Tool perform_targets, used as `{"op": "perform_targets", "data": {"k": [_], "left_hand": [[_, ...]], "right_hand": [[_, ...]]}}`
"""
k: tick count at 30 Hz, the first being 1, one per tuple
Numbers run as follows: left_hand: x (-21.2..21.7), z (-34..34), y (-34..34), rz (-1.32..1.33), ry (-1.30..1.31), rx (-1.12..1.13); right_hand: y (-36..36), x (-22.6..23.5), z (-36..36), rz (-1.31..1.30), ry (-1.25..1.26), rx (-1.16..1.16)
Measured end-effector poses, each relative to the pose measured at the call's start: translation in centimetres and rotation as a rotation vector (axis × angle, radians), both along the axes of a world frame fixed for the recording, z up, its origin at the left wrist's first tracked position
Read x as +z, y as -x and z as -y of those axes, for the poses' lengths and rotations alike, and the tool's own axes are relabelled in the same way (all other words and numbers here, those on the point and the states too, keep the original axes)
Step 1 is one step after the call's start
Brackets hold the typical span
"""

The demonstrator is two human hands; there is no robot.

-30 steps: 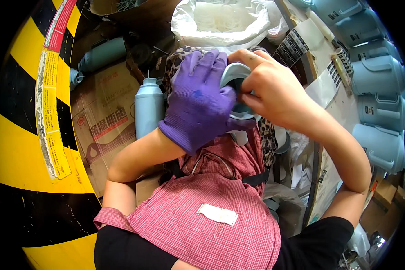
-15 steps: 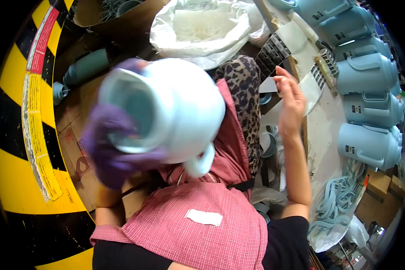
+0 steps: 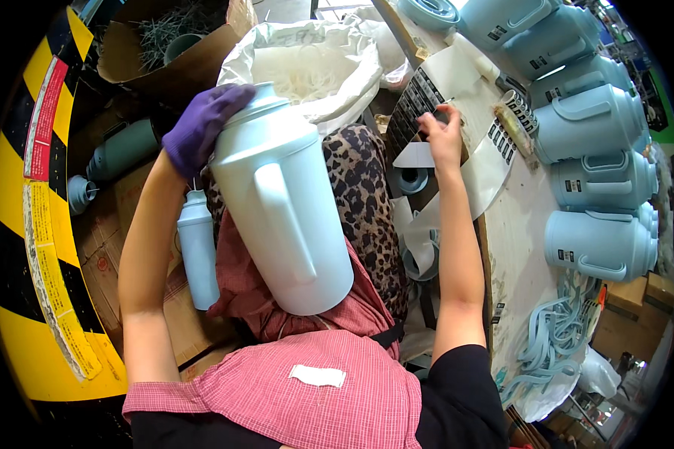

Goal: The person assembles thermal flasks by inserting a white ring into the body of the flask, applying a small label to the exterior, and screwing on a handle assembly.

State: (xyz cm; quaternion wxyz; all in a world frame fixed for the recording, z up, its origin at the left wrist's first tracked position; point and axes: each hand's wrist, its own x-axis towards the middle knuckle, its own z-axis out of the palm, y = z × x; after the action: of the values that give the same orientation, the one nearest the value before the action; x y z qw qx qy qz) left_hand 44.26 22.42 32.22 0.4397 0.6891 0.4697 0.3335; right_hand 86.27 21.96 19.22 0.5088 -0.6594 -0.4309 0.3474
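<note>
**Pale blue jug (image 3: 288, 217) tilted over the lap, gloved left hand (image 3: 211, 123) at its neck**

Jug lies aslant in front of the body, neck toward the upper left, base over the pink checked apron (image 3: 254, 389). Its long handle (image 3: 283, 221) faces up toward the viewer. Surface smooth and plain.

Left hand, in a purple knit glove, is closed round the left side of the neck (how far the fingers reach over the mouth is hidden). Right hand (image 3: 445, 142), bare, is well apart from the jug, with fingers bent and loosely parted above a sheet of dark labels (image 3: 408, 112). Cannot tell whether its fingertips pinch anything.

Just left of the jug: a slim light-blue bottle (image 3: 197, 254), a thin spike rising from its top. To the jug's right, leopard-print cloth (image 3: 359, 194) covers a leg.

Beyond the jug, an open white sack (image 3: 344, 105) holds translucent pieces. Upper left, a cardboard box (image 3: 210, 63) carries thin greyish strands; below it lies a green bottle (image 3: 127, 150).

Farther right, the pale workbench (image 3: 523, 247) bears a row of handled blue jugs (image 3: 591, 123), with a tangle of light-blue straps (image 3: 548, 333) nearer the wearer. Far left, a yellow-and-black striped panel (image 3: 71, 243) curves along the rim.
</note>
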Motion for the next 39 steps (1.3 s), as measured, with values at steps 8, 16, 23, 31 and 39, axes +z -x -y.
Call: {"op": "perform_targets", "data": {"k": [8, 16, 23, 31, 39], "left_hand": [[-2.2, -2.8, -3.0, -0.049, -0.393, -0.154], [-4.2, -3.8, -4.0, -0.034, 0.0, -0.118], [-8.6, -5.5, -3.1, 0.044, 0.141, -0.091], [-10.5, -5.9, -2.4, 0.137, 0.037, -0.038], [-10.0, -5.4, -2.0, -0.18, -0.233, -0.011]], "right_hand": [[2.4, -1.2, -0.9, -0.005, -0.155, 0.072], [-0.6, 3.8, -3.6, 0.311, -0.369, -0.22], [-1.5, 2.8, -3.7, 0.173, -0.43, -0.33], [-1.7, 1.0, -3.9, 0.224, -0.443, -0.39], [-0.2, 2.9, -1.3, 0.16, -0.33, -0.33]]}}
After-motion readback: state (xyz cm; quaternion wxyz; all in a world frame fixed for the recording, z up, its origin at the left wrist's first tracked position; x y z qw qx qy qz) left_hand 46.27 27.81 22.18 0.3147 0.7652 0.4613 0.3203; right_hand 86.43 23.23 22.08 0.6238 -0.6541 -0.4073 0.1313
